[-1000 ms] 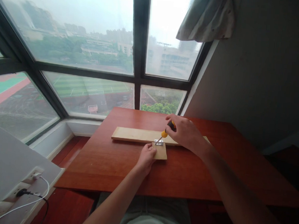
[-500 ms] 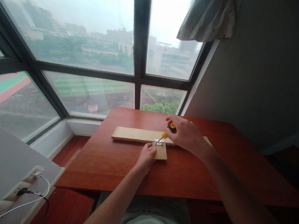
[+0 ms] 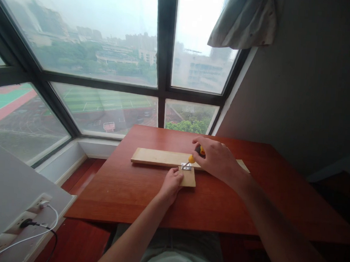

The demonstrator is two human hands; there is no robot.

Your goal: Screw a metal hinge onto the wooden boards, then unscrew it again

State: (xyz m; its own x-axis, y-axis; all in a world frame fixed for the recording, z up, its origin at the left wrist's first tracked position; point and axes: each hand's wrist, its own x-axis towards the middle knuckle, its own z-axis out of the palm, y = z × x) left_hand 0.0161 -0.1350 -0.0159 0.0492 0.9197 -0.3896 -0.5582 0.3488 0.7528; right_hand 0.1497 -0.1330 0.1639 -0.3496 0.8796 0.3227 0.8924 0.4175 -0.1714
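My right hand is closed around a yellow and black screwdriver. Its shaft slants down to the left and its tip meets a small silver hinge. The hinge lies across the seam between a long pale wooden board and a short wooden piece. With fingers and thumb, my left hand grips the short piece by its left edge. My right hand and forearm cover part of the long board, whose right end shows beyond the wrist.
Both boards rest on a reddish-brown table. Large windows with dark frames rise behind it, and a curtain hangs at the upper right. Sockets with plugged-in cables sit on the low wall at left.
My right hand has turned slightly around the screwdriver handle and dipped a little, its fingers shifting. My left hand and the boards stay in place.
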